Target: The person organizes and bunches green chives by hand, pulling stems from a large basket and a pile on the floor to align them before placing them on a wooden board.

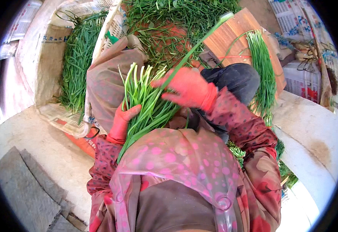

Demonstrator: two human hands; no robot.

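My left hand, in a red glove, is closed round a loose bunch of garlic chives, its pale cut ends pointing up and away from me. At the bunch's right side is my right hand, also red-gloved and smeared by motion. One long green blade runs from the bunch across the right hand's fingers to a pale end near the board. Whether those fingers grip it cannot be made out. A spotted translucent apron covers my lap below the bunch.
A lined basket of chives stands at left. Ahead, a heap of loose greens covers the ground. At right, a wooden board bears another chive bunch and a red strip. Grey cloth lies at lower left.
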